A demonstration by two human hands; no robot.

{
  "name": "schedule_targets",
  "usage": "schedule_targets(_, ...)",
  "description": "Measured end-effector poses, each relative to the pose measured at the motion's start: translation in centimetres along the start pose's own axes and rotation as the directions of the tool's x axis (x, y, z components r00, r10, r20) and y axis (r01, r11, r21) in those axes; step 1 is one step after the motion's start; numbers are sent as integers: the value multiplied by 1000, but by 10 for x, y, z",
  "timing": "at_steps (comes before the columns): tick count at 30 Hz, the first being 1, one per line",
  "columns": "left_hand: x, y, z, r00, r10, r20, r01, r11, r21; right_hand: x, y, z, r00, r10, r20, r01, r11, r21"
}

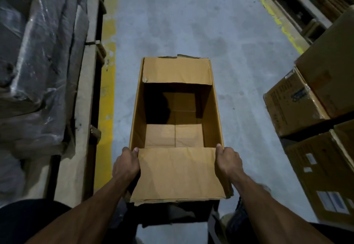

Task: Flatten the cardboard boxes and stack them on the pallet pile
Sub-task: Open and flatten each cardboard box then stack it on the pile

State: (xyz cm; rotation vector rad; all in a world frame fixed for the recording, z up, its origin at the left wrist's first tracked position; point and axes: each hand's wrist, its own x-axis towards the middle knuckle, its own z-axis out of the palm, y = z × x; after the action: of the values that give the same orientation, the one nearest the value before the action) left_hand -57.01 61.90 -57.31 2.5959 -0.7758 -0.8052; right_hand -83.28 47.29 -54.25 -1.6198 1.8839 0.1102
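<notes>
An open cardboard box (177, 109) is held over the grey concrete floor (191, 23), its mouth turned up toward the camera so that the inside is seen down to the bottom. The near flap (176, 173) is folded outward toward the person, and the far flap (177, 70) stands at the opposite end, well away from both grips. The bottom flaps inside are seen closed, meeting along a centre seam.

The box is gripped at its near end from both sides. The left hand (126, 165) is curled round the left near corner, with the thumb laid on the edge of the near flap. The right hand (228, 161) is wrapped round the right near corner in the same way, its fingers hidden behind the side wall. The near flap lies between the two hands.

Outward from the left grip, a yellow floor line (106, 94) is seen, and beyond it a wooden pallet (86, 90) loaded with goods wrapped in dark plastic film (38, 52). Outward from the right grip, stacked sealed cartons (306, 109) bearing labels are seen, with a second yellow line (277, 17) running along the floor farther off. Below the box, dark clothing and a shoe (239, 217) are partly seen.
</notes>
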Motion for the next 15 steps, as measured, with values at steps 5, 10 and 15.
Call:
schedule_targets(5,28,39,-29,995,38,-88,-43,998,-56,24,-30,-20,999,-30,-42,37,986,162)
schedule_targets(10,47,43,-28,994,74,82,-69,996,-57,45,-33,-17,999,-45,-3,44,965,257)
schedule_targets(15,36,58,-21,975,212,65,-221,957,187,49,-28,-11,1000,-20,20,11,931,365)
